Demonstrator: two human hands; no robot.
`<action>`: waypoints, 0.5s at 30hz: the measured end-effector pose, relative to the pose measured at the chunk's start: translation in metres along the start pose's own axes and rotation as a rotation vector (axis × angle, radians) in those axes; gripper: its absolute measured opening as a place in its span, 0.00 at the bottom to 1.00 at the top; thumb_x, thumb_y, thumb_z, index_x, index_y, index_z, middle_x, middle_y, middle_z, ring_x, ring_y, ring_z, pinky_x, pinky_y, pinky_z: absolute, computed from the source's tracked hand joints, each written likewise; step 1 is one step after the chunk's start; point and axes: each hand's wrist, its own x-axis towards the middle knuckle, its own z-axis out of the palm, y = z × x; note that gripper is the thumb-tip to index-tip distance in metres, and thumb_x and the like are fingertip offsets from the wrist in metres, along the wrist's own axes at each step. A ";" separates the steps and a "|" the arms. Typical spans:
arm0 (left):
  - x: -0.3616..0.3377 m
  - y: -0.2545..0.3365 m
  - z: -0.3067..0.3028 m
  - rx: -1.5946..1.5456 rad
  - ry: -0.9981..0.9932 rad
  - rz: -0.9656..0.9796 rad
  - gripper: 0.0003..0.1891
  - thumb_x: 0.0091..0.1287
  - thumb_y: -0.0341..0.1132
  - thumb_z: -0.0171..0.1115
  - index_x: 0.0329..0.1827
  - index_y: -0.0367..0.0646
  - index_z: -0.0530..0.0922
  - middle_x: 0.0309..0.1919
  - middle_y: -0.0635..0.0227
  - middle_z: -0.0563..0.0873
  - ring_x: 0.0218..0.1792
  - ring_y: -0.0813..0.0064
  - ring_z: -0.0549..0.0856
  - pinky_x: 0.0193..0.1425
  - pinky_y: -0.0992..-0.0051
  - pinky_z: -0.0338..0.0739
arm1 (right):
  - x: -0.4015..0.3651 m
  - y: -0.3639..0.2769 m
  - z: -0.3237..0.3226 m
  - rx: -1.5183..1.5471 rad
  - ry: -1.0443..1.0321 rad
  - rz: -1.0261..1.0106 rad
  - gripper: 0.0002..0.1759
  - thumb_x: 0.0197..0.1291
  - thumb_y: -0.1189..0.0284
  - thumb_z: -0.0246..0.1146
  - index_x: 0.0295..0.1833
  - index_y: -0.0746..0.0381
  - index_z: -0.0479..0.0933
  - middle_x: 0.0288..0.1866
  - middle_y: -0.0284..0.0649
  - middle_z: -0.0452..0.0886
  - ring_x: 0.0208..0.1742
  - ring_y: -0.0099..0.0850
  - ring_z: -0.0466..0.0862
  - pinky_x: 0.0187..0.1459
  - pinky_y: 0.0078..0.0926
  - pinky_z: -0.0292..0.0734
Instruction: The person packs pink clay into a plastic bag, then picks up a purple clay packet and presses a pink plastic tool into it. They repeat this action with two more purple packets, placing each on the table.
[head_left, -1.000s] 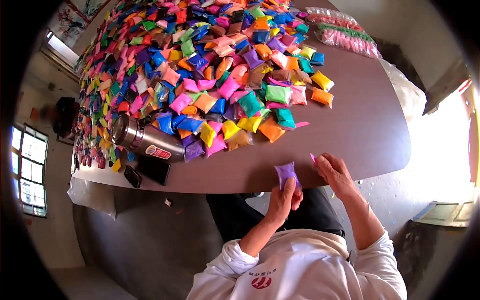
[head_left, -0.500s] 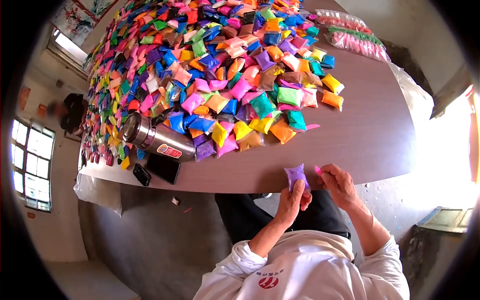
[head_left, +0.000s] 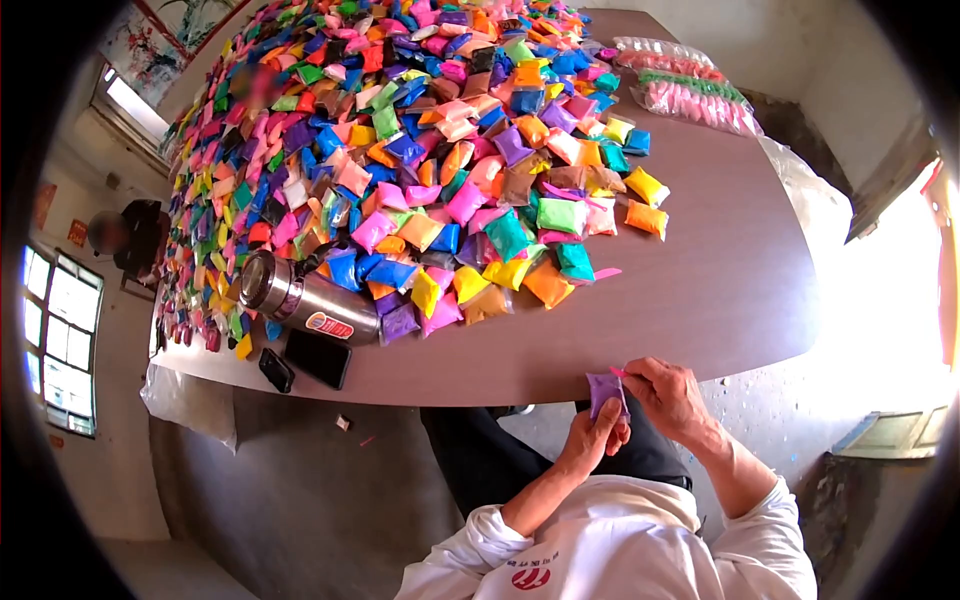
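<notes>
Brown surface: wood-toned, rounded at the near right corner, filling most of the view; bare along the near and right sides.
Heap of packets: hundreds of small plastic pouches in pink, blue, orange, green, yellow and purple, piled across the far and left part of the surface.
Clear bags: at the far right edge, apart from the heap, packed with pink and green pieces.
Steel flask: lying on its side at the near edge of the heap, touching the pouches, red label facing up.
Phone: dark, lying flat just beside the flask, close to the front edge; smaller black object next to it.
Left hand: below the front edge, over the lap, fingers clenched around the purple packet from beneath.
Right hand: just beside the left, fingers pinched on the pink strip at the packet's top.
Purple packet: held upright between both hands, just off the near edge of the surface, well apart from the heap.
Pink strip: tiny, poking out at the packet's top corner; shape too small to tell.
</notes>
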 end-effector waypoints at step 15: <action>0.014 -0.015 -0.001 0.063 0.071 0.174 0.30 0.75 0.59 0.47 0.21 0.44 0.73 0.16 0.72 0.75 0.17 0.83 0.70 0.22 0.79 0.62 | 0.021 0.023 0.009 -0.109 -0.004 0.039 0.02 0.54 0.79 0.65 0.34 0.66 0.79 0.30 0.46 0.80 0.27 0.42 0.81 0.31 0.32 0.75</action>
